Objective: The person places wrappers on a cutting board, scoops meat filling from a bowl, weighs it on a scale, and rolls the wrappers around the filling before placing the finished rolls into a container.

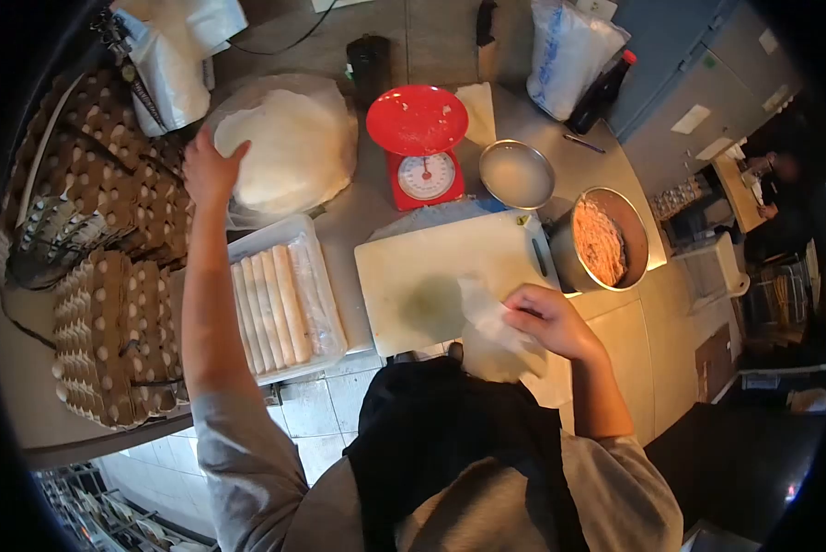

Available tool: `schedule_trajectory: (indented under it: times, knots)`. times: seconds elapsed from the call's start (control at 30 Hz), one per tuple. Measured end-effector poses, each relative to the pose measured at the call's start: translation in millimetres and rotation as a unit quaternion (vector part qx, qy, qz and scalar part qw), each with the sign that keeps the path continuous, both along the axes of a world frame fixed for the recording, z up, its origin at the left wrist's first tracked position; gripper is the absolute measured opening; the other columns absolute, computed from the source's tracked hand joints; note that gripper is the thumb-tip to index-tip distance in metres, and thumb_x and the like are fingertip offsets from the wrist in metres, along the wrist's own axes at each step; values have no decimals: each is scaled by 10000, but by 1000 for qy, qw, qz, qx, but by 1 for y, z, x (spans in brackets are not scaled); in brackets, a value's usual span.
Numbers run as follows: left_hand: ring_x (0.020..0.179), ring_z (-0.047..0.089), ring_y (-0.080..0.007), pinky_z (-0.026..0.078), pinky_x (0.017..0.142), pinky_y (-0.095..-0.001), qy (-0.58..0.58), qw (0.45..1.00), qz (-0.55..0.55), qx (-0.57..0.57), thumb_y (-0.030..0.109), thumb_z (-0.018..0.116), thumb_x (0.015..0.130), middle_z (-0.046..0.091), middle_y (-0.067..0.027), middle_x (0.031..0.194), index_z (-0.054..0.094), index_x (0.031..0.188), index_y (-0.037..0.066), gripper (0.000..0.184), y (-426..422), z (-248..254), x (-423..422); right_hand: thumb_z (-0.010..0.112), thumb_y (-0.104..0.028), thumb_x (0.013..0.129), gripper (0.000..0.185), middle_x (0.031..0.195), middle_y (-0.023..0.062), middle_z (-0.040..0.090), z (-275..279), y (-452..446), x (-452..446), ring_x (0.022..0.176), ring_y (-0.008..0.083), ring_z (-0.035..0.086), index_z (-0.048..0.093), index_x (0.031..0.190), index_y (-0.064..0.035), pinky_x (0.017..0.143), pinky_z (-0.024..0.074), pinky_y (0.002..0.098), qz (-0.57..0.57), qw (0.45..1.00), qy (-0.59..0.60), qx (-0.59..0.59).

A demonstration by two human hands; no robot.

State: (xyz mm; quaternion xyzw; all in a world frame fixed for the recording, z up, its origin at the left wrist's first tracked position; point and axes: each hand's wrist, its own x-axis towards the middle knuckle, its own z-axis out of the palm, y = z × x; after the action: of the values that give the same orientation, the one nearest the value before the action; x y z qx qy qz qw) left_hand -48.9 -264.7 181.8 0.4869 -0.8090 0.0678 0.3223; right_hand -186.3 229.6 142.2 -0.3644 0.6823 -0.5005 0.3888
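My right hand [557, 322] pinches a thin, translucent wrapper sheet [488, 317], which hangs over the near edge of the white cutting board [395, 276]. Up at the left, my left hand [213, 170] has its thumb and fingers apart at the edge of a stack of round white wrappers [289, 143] lying in clear plastic. Below that stack, a white tray [326, 313] contains several long pale rolls [270, 304] lined up side by side. A steel pot [636, 221] of pinkish filling [599, 244] stands right of the board.
Behind the board are a red dial scale [422, 175] and a metal bowl [517, 175] of whitish liquid. Stacked egg trays [119, 331] crowd the left. A dark red-capped bottle [602, 92] and a plastic bag [569, 60] stand at the back. Another person [781, 198] is at far right.
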Motion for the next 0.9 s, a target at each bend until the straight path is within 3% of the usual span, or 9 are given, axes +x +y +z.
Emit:
schedule_trajectory:
  times: [0.07,0.1,0.17,0.27,0.33,0.47,0.6,0.73,0.9]
  knots:
    - [1165,534,-330,460,933,-385,67,959,-232,150,390,779,766,596,-163,1203,579,1258,127,593,27,-33,5,635,-68,917,92,866,-18,599,-1,-20,3,808,40,548,593,987,-27,723,464,213,-19,998,-58,-28]
    - [1145,545,-276,450,944,-362,100,920,-240,294,304,794,774,596,-148,1216,569,1279,106,587,80,-27,6,625,-66,922,87,870,-15,604,-1,-29,2,814,45,558,592,995,-30,730,469,213,-39,989,-127,-62]
    - [1175,518,-197,405,1001,-353,264,746,-327,517,339,780,803,570,-104,1294,558,1306,113,595,117,-91,17,606,-63,933,80,879,-10,612,-3,-33,-4,820,54,575,593,1008,-39,741,480,216,-82,963,-232,-115]
    - [1253,452,-218,349,1032,-346,231,654,-257,673,406,700,864,498,-97,1364,386,1436,144,703,206,-88,29,584,-82,949,88,899,6,626,-21,-21,-27,834,85,605,601,1030,-53,741,502,233,-111,925,-327,-160]
    - [1267,428,-220,335,1032,-338,293,585,-159,740,424,665,885,483,-130,1339,298,1471,152,744,241,-110,28,610,-121,940,137,900,17,628,-48,-12,-35,820,99,607,601,1051,-41,727,508,248,-188,929,-317,-35]
    - [1146,528,-232,396,974,-321,279,630,-213,693,260,693,885,553,-198,1231,232,1492,157,770,278,-155,17,700,-188,884,341,912,32,626,-115,5,-56,794,147,620,570,1139,-5,701,521,288,-259,927,-236,132]
    - [999,604,-203,447,903,-310,274,741,-266,552,85,694,838,626,-147,1109,424,1390,127,617,273,-201,7,738,-26,779,516,992,148,657,-126,-4,-45,898,225,667,491,1231,10,758,531,311,-183,967,111,136]
    - [916,634,-233,486,832,-331,192,836,-308,412,0,677,789,640,-136,1052,630,1177,71,397,244,-219,4,630,46,761,489,992,188,625,-152,-16,-52,843,362,631,534,1227,-64,738,525,412,-279,923,260,57]
    - [926,615,-314,497,809,-375,140,903,-233,333,5,690,772,616,-150,1054,677,1105,65,339,251,-199,10,587,2,764,355,936,135,565,-154,-18,-61,851,338,600,680,1094,-90,712,512,426,-132,861,490,42]
